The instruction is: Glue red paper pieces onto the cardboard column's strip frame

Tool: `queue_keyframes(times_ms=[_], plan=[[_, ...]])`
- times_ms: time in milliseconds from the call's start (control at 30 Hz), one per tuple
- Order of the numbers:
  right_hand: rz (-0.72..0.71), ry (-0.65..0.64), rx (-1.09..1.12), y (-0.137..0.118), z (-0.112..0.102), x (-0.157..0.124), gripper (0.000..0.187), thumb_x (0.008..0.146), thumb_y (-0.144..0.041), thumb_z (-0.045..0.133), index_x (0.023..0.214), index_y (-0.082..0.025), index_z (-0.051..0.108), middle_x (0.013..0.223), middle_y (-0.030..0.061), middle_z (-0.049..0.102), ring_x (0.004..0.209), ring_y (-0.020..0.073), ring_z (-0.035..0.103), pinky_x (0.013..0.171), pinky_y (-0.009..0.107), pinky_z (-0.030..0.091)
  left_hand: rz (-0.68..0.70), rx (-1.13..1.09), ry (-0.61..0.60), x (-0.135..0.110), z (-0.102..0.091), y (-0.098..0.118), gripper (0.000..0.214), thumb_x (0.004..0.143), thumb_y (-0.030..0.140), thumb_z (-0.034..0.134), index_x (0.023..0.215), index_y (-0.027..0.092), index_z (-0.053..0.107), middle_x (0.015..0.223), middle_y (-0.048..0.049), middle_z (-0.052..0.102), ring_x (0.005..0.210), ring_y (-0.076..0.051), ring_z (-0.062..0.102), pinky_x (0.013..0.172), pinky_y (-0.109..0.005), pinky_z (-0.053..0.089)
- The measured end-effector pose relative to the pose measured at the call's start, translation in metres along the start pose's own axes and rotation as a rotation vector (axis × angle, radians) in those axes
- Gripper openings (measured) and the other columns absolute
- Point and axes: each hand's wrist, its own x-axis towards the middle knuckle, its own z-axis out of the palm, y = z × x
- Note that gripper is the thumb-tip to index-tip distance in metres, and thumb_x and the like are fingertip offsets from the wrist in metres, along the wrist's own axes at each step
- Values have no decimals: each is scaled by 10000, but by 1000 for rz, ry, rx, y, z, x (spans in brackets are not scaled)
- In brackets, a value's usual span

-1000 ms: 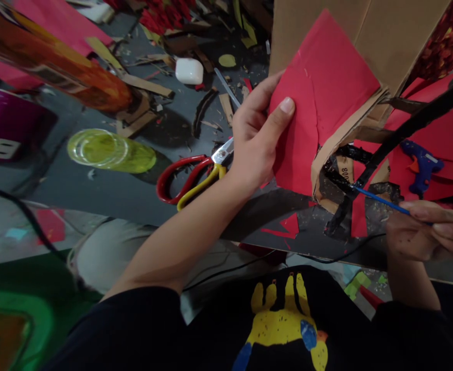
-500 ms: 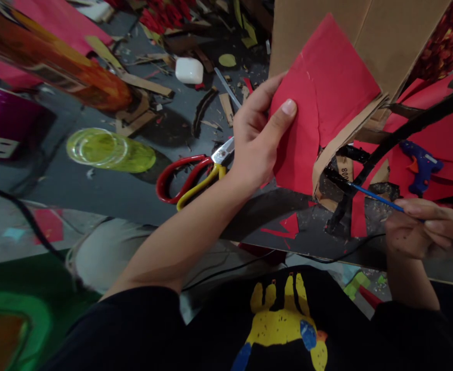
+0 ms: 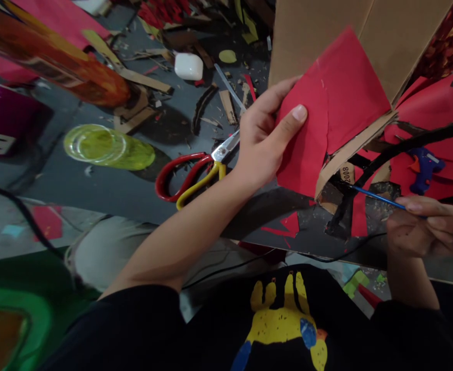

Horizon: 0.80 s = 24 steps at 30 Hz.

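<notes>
My left hand (image 3: 267, 136) is closed on a red paper-covered cardboard piece (image 3: 338, 98), thumb on its red face and fingers behind. A bare cardboard strip (image 3: 355, 147) edges its right side, and a black curved strip (image 3: 415, 138) stands close by. My right hand (image 3: 423, 226) pinches a thin blue paintbrush (image 3: 381, 197). The brush's tip is at the dark-painted underside of the held piece, partly lost in shadow. Just left of my left wrist lie scissors (image 3: 195, 175) with one red and one yellow handle.
A clear cup of yellow-green liquid (image 3: 108, 148) and an orange bottle (image 3: 83, 72) are on the left. A white case (image 3: 188, 66) lies among cardboard scraps. At the right are a blue glue gun (image 3: 421, 170) and red paper. A large cardboard panel (image 3: 319, 36) rises behind.
My left hand and the red piece have shifted slightly to the right and tilted a little. The brush tip stays at the dark underside, and my right hand has barely moved.
</notes>
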Motion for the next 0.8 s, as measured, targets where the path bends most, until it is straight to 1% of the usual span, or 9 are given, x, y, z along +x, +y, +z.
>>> queue_keyframes(times_ms=[67, 133, 233, 300, 333, 467, 600, 667, 800], plan=[[11, -19, -5, -1, 0, 0, 332, 910, -261, 549, 622, -163, 415, 906, -16, 722, 739, 99, 690, 592, 248, 620, -8, 6, -24, -1, 0, -2, 475, 826, 492, 621, 1229, 255, 536, 1137, 5, 630, 1203, -235, 569, 1071, -505, 418], [30, -24, -8, -2, -1, 1, 285, 914, -242, 539, 653, -161, 457, 915, -20, 722, 749, 96, 692, 612, 248, 622, -20, 20, -19, -2, 1, -2, 469, 847, 492, 592, 1240, 245, 521, 1182, -15, 621, 1217, -235, 553, 1078, -492, 421], [9, -39, 37, -2, -1, 2, 114, 923, -228, 519, 918, -156, 608, 945, -4, 722, 779, 100, 694, 626, 252, 626, -54, 87, -7, -4, 4, 2, 482, 848, 527, 568, 1247, 260, 523, 1232, -19, 604, 1236, -230, 535, 1102, -445, 411], [-10, -64, 63, 0, -1, 2, 205, 926, -217, 511, 1098, -162, 608, 977, 4, 719, 810, 103, 693, 635, 257, 631, -54, 133, -19, -6, 5, 4, 494, 832, 548, 574, 1244, 280, 532, 1251, -5, 597, 1241, -230, 537, 1101, -423, 417], [-15, -66, 68, 1, -1, 3, 230, 925, -214, 510, 1129, -167, 605, 983, 3, 717, 815, 102, 692, 639, 259, 633, -45, 145, -26, -6, 5, 4, 494, 829, 548, 576, 1244, 283, 535, 1260, -3, 594, 1239, -232, 541, 1097, -424, 422], [-27, -63, 48, 3, -2, 4, 241, 933, -190, 484, 1139, -195, 609, 1000, -25, 705, 769, 76, 680, 644, 235, 632, 54, 124, -53, -4, -2, -3, 434, 874, 443, 570, 1270, 275, 513, 1289, -14, 593, 1230, -236, 556, 1073, -454, 445], [-30, -86, 17, 2, -3, 4, 262, 940, -184, 455, 1153, -235, 599, 1037, -46, 684, 750, 68, 675, 639, 227, 633, 187, 92, -100, 1, -8, -10, 408, 907, 370, 546, 1305, 304, 482, 1252, 1, 616, 1211, -211, 575, 1026, -407, 492], [-10, -95, 18, 2, -2, 3, 257, 936, -196, 468, 1151, -231, 604, 1042, -44, 684, 778, 76, 680, 655, 235, 636, 180, 92, -106, 1, -8, -9, 403, 905, 377, 548, 1299, 316, 486, 1239, 10, 620, 1211, -206, 576, 1024, -390, 496], [-13, -62, 55, 2, -1, 1, 242, 923, -204, 503, 1135, -215, 618, 1020, -25, 699, 786, 87, 689, 664, 244, 635, 112, 107, -96, -1, -4, -2, 396, 898, 387, 556, 1279, 298, 500, 1251, 9, 610, 1222, -217, 568, 1050, -425, 474]])
